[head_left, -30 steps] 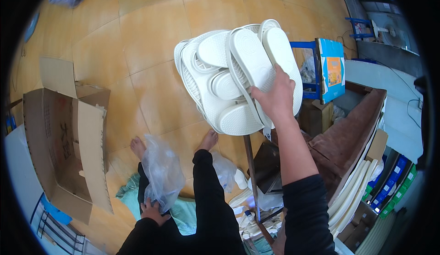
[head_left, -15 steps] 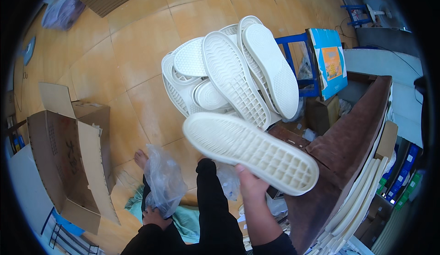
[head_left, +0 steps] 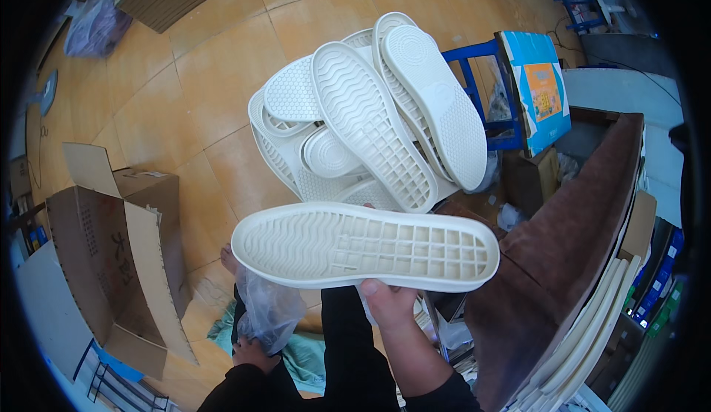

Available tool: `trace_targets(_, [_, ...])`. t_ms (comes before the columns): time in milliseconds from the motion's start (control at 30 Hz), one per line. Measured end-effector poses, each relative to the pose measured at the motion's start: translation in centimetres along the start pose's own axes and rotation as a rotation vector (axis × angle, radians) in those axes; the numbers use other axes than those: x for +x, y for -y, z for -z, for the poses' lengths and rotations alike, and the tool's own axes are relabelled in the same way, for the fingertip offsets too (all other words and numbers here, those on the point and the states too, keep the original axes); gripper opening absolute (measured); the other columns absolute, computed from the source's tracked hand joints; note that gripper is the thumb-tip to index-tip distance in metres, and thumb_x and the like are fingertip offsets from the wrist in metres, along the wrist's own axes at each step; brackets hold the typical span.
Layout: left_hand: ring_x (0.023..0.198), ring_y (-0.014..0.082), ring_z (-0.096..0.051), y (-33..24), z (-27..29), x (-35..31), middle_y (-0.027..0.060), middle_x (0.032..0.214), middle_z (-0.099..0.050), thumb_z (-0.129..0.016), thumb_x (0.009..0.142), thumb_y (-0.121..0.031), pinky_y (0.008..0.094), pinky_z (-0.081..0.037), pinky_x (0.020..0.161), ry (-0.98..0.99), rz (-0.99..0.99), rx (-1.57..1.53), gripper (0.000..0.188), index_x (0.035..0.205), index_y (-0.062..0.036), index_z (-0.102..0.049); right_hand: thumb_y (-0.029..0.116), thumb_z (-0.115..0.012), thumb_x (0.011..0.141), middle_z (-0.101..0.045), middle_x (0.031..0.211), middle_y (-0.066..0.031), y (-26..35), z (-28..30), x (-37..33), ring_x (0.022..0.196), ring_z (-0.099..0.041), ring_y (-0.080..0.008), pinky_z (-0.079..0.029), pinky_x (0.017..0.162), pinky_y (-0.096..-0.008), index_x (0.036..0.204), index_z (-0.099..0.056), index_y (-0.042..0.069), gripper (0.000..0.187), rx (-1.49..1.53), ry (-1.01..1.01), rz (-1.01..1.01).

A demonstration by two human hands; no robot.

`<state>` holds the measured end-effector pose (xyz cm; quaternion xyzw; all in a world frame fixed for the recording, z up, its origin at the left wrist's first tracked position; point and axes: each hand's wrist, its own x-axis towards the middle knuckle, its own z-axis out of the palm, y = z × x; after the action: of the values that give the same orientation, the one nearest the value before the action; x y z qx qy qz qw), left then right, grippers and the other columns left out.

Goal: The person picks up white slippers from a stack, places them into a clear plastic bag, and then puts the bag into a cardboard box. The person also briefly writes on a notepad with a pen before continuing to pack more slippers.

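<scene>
My right hand (head_left: 389,302) grips a white shoe sole (head_left: 296,245) by its near edge, with the thumb on that edge and the other fingers mostly hidden beneath. The sole's patterned inner face, wavy ridges on the left and a square grid on the right, is turned up. Over my left leg, my left hand (head_left: 253,354) has its fingers curled at the lower end of a clear plastic bag (head_left: 268,304). Just beyond the held sole rises a heap of similar white soles (head_left: 370,119), some with the grid side up and others showing a smooth or dotted face.
An open cardboard box (head_left: 111,264) stands at the left. Right of the heap are a blue stool (head_left: 511,93) with a printed panel and a brown-covered surface (head_left: 555,264). Green cloth (head_left: 304,360) lies by my legs. A purple bag (head_left: 98,23) sits far left.
My right hand has swung the sole leftward and levelled it, so it now lies nearly straight across the view. My left hand stays at the plastic bag.
</scene>
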<state>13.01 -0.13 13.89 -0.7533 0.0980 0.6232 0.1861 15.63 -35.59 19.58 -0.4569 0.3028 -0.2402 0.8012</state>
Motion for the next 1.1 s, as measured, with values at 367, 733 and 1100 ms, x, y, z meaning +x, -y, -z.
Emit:
trace_targets(367, [0.130, 0.0443, -0.044, -0.2, -0.3, 0.4, 0.0216, 0.147, -0.040, -0.080, 0.071, -0.056, 0.0487, -0.046, 0.104, -0.001, 0.009, -0.007, 0.082, 0.132, -0.0067, -0.057, 0.031, -0.065, 0.084, -0.040, 0.153, -0.0228, 0.3, 1.0, 0.6, 0.142, -0.040, -0.0349, -0.030, 0.119, -0.0480, 0.155, -0.026, 0.003, 0.086, 0.199, -0.107, -0.188])
trace_targets(733, [0.130, 0.0451, -0.043, 0.2, -0.7, 0.5, 0.0232, 0.146, -0.040, -0.080, 0.070, -0.054, 0.0493, -0.046, 0.104, -0.010, -0.004, -0.072, 0.081, 0.129, -0.0038, -0.057, 0.016, -0.052, 0.083, -0.051, 0.143, -0.0138, -0.5, 0.8, 1.2, 0.135, -0.048, -0.0315, -0.037, 0.114, -0.0487, 0.147, -0.039, 0.001, 0.067, 0.540, -0.146, -0.236])
trace_targets(1100, [0.133, 0.0446, -0.041, 0.6, -1.5, 1.1, 0.0240, 0.151, -0.037, -0.082, 0.066, -0.056, 0.0499, -0.046, 0.105, 0.023, 0.016, -0.093, 0.087, 0.133, -0.0070, -0.056, 0.021, -0.053, 0.083, -0.048, 0.149, -0.0142, -1.5, -0.3, 1.7, 0.140, -0.043, -0.0325, -0.030, 0.118, -0.0531, 0.149, -0.039, 0.002, 0.070, 0.484, -0.098, -0.232])
